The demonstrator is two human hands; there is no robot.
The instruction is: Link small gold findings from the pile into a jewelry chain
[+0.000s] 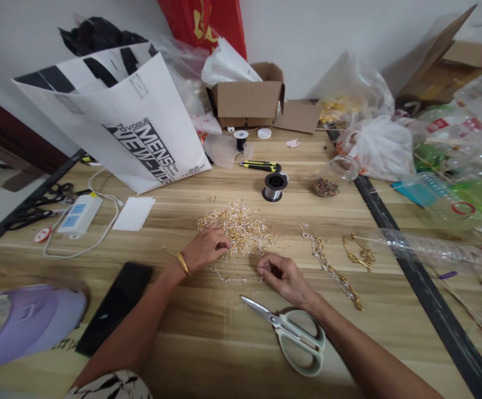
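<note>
A loose pile of small gold and silver beads (241, 224) lies spread on the wooden table. At its lower left edge rests my left hand (206, 246), fingers curled together; whatever they pinch is too small to make out. My right hand (281, 274) is closed, thumb against forefinger, at the right end of a thin beaded chain (228, 279). That chain lies loosely curved on the wood below the pile. Scissors (295, 335) with pale green handles lie just below my right hand, blades slightly apart. To the right are finished-looking gold and silver chains (328, 263) and a gold chain (358, 256).
Behind the pile lie a wire spool (274, 187), a yellow-black utility knife (261, 165) and a tipped jar of beads (332, 180). A white paper bag (120, 122) stands at left, above a power strip (80, 214) and phone (114, 307). Plastic bottles (452, 127) crowd the right.
</note>
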